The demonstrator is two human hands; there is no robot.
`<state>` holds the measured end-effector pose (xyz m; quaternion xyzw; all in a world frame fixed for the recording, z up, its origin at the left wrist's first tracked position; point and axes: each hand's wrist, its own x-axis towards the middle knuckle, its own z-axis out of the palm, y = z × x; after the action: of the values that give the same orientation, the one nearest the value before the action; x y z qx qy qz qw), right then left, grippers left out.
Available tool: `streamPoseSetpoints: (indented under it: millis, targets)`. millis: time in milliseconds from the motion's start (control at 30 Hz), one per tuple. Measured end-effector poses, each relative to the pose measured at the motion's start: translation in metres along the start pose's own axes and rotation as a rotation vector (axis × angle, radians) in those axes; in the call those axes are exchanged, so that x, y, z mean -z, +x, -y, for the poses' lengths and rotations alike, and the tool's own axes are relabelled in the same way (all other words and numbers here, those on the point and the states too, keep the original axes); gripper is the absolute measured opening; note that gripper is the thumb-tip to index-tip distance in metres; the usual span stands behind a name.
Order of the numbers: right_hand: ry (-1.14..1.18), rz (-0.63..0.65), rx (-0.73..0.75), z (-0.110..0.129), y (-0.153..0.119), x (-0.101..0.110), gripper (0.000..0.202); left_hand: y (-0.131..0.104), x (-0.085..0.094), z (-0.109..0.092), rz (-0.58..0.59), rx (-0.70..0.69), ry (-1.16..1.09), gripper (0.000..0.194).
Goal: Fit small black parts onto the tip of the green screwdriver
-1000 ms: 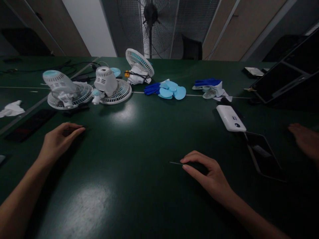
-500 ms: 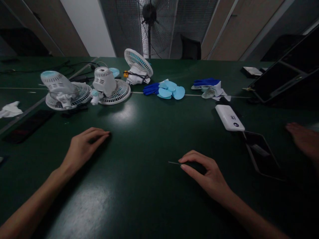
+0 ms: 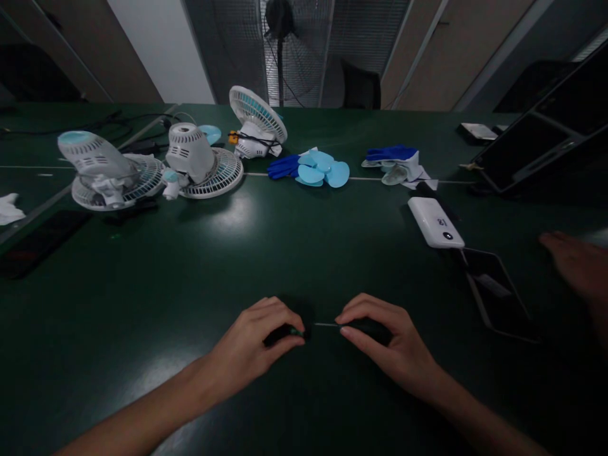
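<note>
My right hand (image 3: 384,335) is closed around the dark handle of a screwdriver (image 3: 325,325), whose thin metal shaft points left. Facing it, my left hand (image 3: 261,335) pinches a small dark piece (image 3: 304,332) between thumb and fingers; it is too dim to name. A narrow gap shows between the shaft's tip and that piece. Both hands are low over the green table (image 3: 294,253).
Partly dismantled white fans (image 3: 190,155) stand at the back left. Behind lie a light-blue fan blade (image 3: 323,170) and gloves (image 3: 394,164). To the right are a white power bank (image 3: 434,221), a phone (image 3: 496,291) and another person's hand (image 3: 574,259).
My left hand has moved right and nearer to me, bringing its small dark piece close to the screwdriver's tip. My right hand still holds the screwdriver in nearly the same place.
</note>
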<state>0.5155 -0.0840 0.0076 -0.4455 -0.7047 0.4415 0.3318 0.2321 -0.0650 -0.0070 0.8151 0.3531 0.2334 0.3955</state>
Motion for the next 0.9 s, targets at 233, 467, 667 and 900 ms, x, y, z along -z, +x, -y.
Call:
streamPoseSetpoints:
  millis: [233,467,667,900]
  targets:
    - [-0.052,0.072,0.085,0.0010,-0.0012,-0.0046,0.014,-0.0012,0.0001,-0.0058,0.016,0.063,-0.024,0.019]
    - [-0.084,0.114,0.106,0.0026,-0.0012,-0.0056,0.015,-0.0031,-0.0047,0.0013,0.027,0.108,-0.080,0.018]
    - [-0.066,0.101,0.107,0.0008,-0.0009,-0.0071,0.015,-0.0024,-0.0057,0.0012,0.040,0.110,-0.106,0.017]
    - [0.125,-0.035,0.054,0.0049,0.0039,-0.0072,0.013,-0.0009,-0.0050,0.0000,0.053,0.097,-0.084,0.019]
